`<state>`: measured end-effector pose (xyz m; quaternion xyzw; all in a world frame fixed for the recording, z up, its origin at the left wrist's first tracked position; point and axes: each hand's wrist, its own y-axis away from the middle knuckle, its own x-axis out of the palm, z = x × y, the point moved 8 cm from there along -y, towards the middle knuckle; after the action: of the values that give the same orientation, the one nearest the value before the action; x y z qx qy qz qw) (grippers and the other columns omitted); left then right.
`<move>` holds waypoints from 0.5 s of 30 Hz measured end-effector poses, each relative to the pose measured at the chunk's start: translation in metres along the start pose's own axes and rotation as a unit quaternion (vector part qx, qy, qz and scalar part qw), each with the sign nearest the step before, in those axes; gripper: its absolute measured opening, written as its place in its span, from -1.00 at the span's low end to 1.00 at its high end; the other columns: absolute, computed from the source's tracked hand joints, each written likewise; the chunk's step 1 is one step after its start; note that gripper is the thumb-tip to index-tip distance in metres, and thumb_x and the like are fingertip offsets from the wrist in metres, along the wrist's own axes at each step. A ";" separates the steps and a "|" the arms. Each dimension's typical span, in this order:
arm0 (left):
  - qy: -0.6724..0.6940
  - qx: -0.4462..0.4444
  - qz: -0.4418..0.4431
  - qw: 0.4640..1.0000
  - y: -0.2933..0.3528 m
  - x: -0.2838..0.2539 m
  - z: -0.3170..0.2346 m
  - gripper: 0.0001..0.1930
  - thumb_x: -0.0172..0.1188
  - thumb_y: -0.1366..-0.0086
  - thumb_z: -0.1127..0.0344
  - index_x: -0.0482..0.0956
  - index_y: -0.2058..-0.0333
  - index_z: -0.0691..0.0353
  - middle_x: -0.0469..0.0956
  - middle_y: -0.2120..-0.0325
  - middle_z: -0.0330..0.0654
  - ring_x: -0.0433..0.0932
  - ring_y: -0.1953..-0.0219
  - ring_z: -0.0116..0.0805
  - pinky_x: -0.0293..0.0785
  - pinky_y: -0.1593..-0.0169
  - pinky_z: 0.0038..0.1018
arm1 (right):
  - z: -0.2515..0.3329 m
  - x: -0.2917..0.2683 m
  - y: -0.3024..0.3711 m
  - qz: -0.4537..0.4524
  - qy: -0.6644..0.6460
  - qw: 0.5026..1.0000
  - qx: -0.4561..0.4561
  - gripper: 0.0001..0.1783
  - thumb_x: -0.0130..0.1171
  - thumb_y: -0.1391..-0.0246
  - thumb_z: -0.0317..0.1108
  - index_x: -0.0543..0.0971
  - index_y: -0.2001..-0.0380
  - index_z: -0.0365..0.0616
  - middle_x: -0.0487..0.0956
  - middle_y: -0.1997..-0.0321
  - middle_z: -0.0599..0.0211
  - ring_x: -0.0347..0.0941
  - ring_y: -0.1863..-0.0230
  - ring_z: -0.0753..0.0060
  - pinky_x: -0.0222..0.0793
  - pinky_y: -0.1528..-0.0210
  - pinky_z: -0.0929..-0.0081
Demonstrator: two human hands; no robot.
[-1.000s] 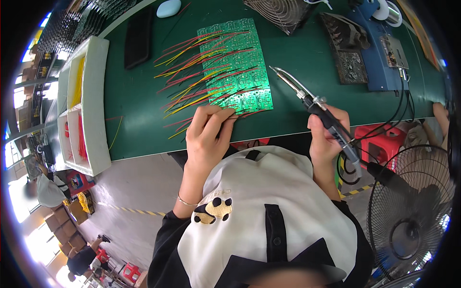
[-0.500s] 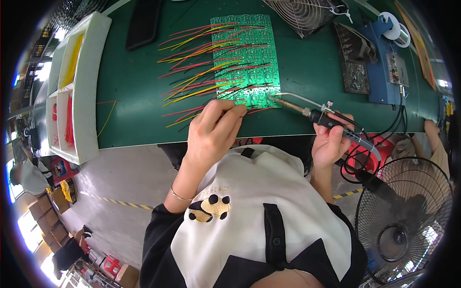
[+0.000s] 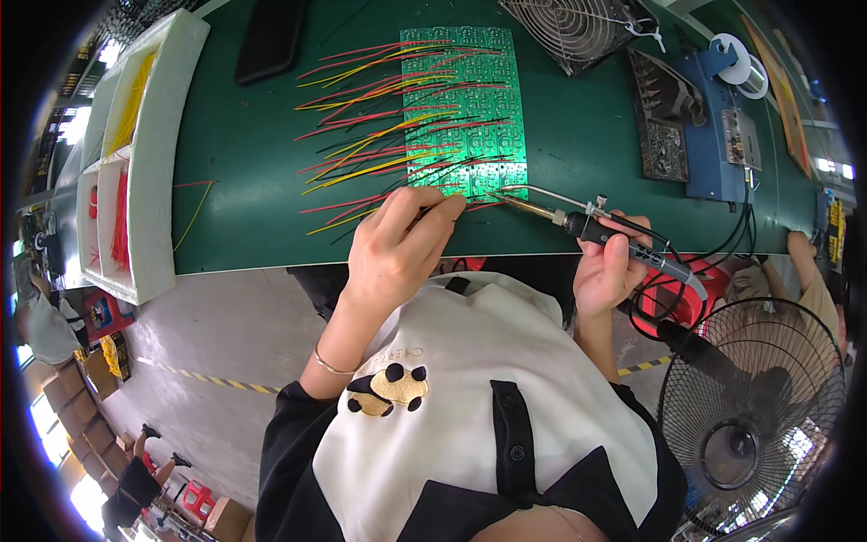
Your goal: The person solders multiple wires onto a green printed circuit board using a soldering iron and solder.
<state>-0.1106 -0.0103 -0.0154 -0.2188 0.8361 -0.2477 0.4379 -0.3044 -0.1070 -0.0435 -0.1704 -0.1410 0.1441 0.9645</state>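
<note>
A green circuit board panel (image 3: 513, 108) lies on the bench, with red, yellow and black wires (image 3: 361, 120) attached in rows and trailing left. My left hand (image 3: 397, 237) is closed at the panel's near edge, thumb and fingers pinched on a thin wire, mostly hidden. In my right hand (image 3: 610, 275) is a soldering iron (image 3: 596, 230) with a metal solder feed tube (image 3: 551, 195) clamped to it. Its tip points left, over the near row of the board, just right of my left fingertips. Whether the tip touches the board is hard to tell.
A white divided box (image 3: 158, 181) of yellow and red wires stands left. A phone (image 3: 271, 41) lies at the back. Back right are a fan grille (image 3: 578, 32), a dark metal stand (image 3: 664, 117) and a blue soldering unit (image 3: 709, 126) with solder reel (image 3: 742, 77). A pedestal fan (image 3: 731, 452) stands near right.
My right hand has shifted left with the soldering iron, bringing its tip closer to my left fingertips. My left hand keeps its pinch at the board's near edge. The whole view has shifted slightly.
</note>
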 end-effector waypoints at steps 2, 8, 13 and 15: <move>0.000 -0.002 -0.001 1.000 0.000 0.000 0.000 -0.76 0.22 0.17 0.61 0.54 0.41 0.30 0.37 0.51 -0.23 0.42 0.57 -0.39 0.38 0.56 -0.51 | 0.000 0.000 0.000 0.003 0.005 1.000 -0.001 -0.77 -0.07 -0.08 -0.34 0.38 0.35 -0.35 0.29 0.37 0.33 0.21 0.53 0.58 0.19 0.53 0.60; 0.006 -0.002 0.003 1.000 -0.001 -0.001 0.000 -0.75 0.22 0.17 0.61 0.54 0.40 0.32 0.38 0.52 -0.23 0.42 0.54 -0.39 0.38 0.55 -0.51 | -0.001 0.000 0.001 0.006 0.006 1.000 0.000 -0.78 -0.07 -0.07 -0.35 0.38 0.35 -0.34 0.30 0.38 0.31 0.20 0.53 0.58 0.18 0.52 0.62; -0.003 0.008 0.004 1.000 0.000 0.000 -0.002 -0.72 0.21 0.21 0.61 0.54 0.39 0.33 0.37 0.51 -0.23 0.42 0.54 -0.39 0.38 0.54 -0.52 | 0.002 -0.001 0.000 -0.018 -0.018 1.000 -0.002 -0.79 -0.07 -0.07 -0.35 0.37 0.35 -0.33 0.30 0.40 0.29 0.19 0.53 0.58 0.18 0.52 0.62; -0.009 0.011 0.004 1.000 0.000 0.000 -0.002 -0.71 0.20 0.22 0.61 0.54 0.39 0.33 0.37 0.51 -0.23 0.42 0.53 -0.39 0.38 0.54 -0.52 | 0.001 0.000 0.000 -0.008 -0.014 1.000 0.005 -0.78 -0.07 -0.08 -0.34 0.37 0.35 -0.32 0.31 0.41 0.30 0.19 0.53 0.59 0.17 0.52 0.61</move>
<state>-0.1124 -0.0099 -0.0149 -0.2131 0.8303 -0.2535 0.4484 -0.3050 -0.1070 -0.0425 -0.1623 -0.1547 0.1394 0.9645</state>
